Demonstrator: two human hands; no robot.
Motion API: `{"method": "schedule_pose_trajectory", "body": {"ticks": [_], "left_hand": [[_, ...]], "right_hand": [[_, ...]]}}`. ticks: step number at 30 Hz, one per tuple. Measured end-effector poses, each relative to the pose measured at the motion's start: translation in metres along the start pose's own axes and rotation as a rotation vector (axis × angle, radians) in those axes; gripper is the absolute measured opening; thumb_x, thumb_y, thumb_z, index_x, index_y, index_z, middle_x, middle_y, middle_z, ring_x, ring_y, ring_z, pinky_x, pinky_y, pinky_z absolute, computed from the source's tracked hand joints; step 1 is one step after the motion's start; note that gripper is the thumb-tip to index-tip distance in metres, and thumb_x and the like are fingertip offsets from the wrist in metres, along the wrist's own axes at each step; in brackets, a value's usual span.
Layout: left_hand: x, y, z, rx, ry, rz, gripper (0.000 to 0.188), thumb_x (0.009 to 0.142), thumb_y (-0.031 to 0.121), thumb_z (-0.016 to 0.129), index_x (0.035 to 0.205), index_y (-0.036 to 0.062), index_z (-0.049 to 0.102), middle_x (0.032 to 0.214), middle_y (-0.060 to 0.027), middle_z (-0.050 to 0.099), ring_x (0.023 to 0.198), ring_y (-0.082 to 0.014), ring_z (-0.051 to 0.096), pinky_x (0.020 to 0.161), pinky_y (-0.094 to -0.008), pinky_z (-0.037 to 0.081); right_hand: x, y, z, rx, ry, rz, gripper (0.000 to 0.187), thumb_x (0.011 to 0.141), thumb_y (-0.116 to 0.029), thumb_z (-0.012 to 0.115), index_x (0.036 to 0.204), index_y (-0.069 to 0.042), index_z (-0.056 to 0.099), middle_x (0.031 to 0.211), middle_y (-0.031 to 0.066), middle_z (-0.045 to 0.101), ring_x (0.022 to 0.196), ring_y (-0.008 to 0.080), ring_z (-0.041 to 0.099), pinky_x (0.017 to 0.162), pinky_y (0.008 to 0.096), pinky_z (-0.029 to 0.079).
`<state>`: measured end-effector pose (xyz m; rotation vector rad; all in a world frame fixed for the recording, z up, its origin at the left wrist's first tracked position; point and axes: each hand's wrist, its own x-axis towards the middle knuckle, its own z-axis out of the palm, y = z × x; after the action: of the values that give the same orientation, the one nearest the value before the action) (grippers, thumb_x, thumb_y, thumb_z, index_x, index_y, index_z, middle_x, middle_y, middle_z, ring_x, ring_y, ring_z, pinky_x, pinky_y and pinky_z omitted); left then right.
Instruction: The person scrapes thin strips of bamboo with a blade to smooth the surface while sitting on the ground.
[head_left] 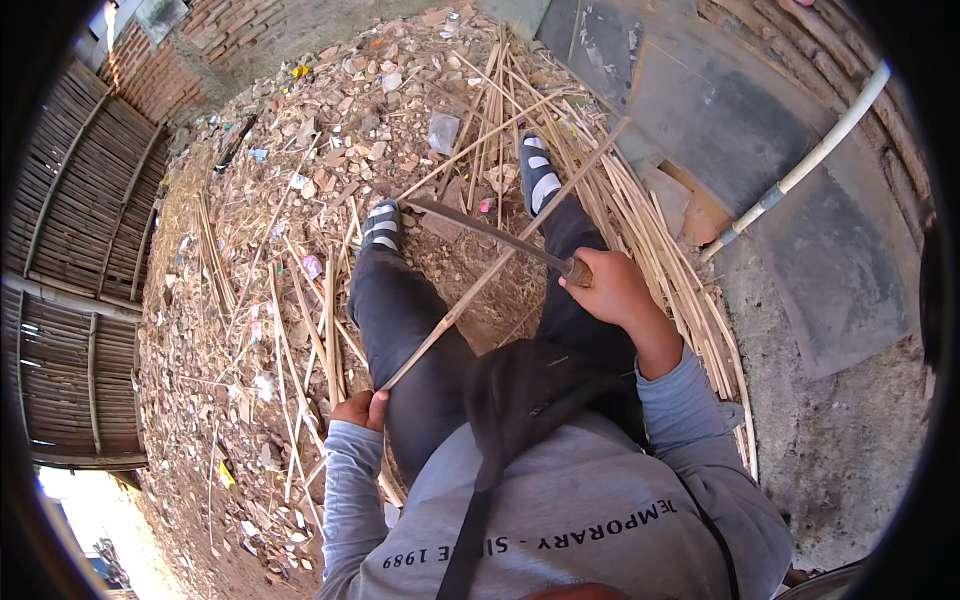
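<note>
My left hand (pixel 362 409) is closed around the near end of a long bamboo strip (pixel 452 317), beside my left thigh. The strip slants up and away to the right, across my right leg. In my right hand (pixel 612 289) is the wooden handle of a long-bladed knife (pixel 487 231), its fingers wrapped round it. The dark blade points to the far left and crosses the bamboo strip above my knees. Whether the blade touches the strip, I cannot tell.
Bundled bamboo strips (pixel 655 250) lie along my right side, with more loose strips (pixel 330 330) at left. Rubble and litter (pixel 340 120) cover the ground. Dark sheets (pixel 720 110) and a pale pole (pixel 800 170) lean at right. A woven bamboo wall (pixel 80 200) stands at left.
</note>
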<state>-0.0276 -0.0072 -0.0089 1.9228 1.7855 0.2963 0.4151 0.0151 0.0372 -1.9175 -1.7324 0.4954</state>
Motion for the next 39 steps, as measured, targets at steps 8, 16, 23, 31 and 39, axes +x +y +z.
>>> {"method": "schedule_pose_trajectory", "body": {"ticks": [8,16,23,31,39], "left_hand": [[-0.002,0.008,0.000,-0.037,0.027,-0.012,0.071,0.097,0.067,0.050,0.078,-0.0002,0.066,0.064,-0.0225,0.061,0.066,-0.0427,0.064,0.063,-0.0482,0.048],[0.001,-0.006,0.006,-0.017,0.074,0.036,0.063,0.095,0.061,0.058,0.073,0.0025,0.063,0.059,-0.0194,0.057,0.056,-0.0382,0.059,0.057,-0.0462,0.047],[0.000,-0.006,0.008,-0.053,0.064,0.007,0.062,0.095,0.061,0.059,0.073,0.0025,0.063,0.060,-0.0212,0.058,0.058,-0.0398,0.061,0.058,-0.0468,0.047],[0.000,-0.003,0.004,-0.020,0.046,0.032,0.067,0.097,0.063,0.055,0.075,0.0004,0.064,0.060,-0.0199,0.058,0.058,-0.0384,0.061,0.058,-0.0463,0.046],[0.000,-0.004,0.007,-0.045,0.076,0.041,0.064,0.095,0.062,0.058,0.073,0.0022,0.062,0.059,-0.0202,0.056,0.056,-0.0393,0.057,0.056,-0.0462,0.046]], "right_hand": [[0.001,0.015,0.011,0.112,0.147,0.034,0.031,0.082,-0.027,0.078,0.099,-0.002,0.068,0.080,0.0222,0.067,0.079,0.0437,0.066,0.069,0.0492,0.051],[-0.004,0.002,0.002,0.069,-0.050,-0.030,0.026,0.081,-0.026,0.077,0.092,-0.004,0.069,0.078,0.0208,0.067,0.079,0.0431,0.066,0.068,0.0483,0.050],[0.002,0.010,-0.003,0.040,0.023,0.036,0.027,0.081,-0.026,0.078,0.092,-0.004,0.068,0.078,0.0198,0.067,0.078,0.0427,0.065,0.068,0.0478,0.051],[-0.004,0.015,0.007,0.151,0.026,-0.002,0.030,0.081,-0.026,0.078,0.095,-0.002,0.068,0.078,0.0214,0.066,0.077,0.0429,0.065,0.067,0.0480,0.050],[-0.005,0.015,0.013,0.131,0.032,-0.084,0.029,0.080,-0.024,0.080,0.087,-0.001,0.064,0.070,0.0184,0.061,0.066,0.0396,0.061,0.061,0.0450,0.046]]}}
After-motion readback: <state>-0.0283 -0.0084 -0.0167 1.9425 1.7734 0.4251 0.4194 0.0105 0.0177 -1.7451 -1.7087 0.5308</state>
